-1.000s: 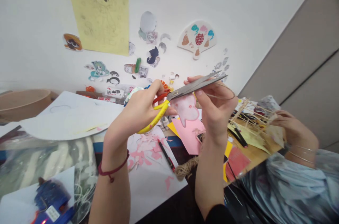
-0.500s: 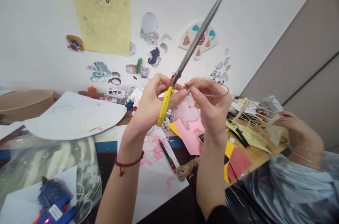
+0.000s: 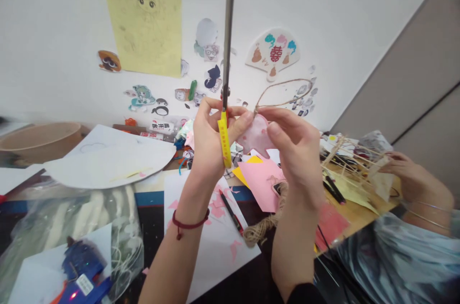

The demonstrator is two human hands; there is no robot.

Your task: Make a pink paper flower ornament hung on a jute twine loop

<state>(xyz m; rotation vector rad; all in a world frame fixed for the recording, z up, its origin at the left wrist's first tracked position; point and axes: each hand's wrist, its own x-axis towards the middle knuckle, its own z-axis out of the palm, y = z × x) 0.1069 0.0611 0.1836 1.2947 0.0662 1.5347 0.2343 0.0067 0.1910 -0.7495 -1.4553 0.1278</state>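
My left hand [image 3: 212, 146] (gripping yellow-handled steel scissors [image 3: 225, 89] too) and right hand [image 3: 302, 151] pinch the flat pale-pink cutout [image 3: 256, 139], seemingly adjusting it, next needing steadiness.

wall [image 3: 345, 16]: yellow drawing [image 3: 153, 38] — white fan [image 3: 264, 57] | far left: tan bowl [image 3: 43, 141] | lower left: clear plastic bag [image 3: 86, 213]

scissors [image 3: 225, 92]: yellow, red, grey | cutout [image 3: 256, 137]: pale pink, deeper pink spots | twine loop [image 3: 283, 104]: tan
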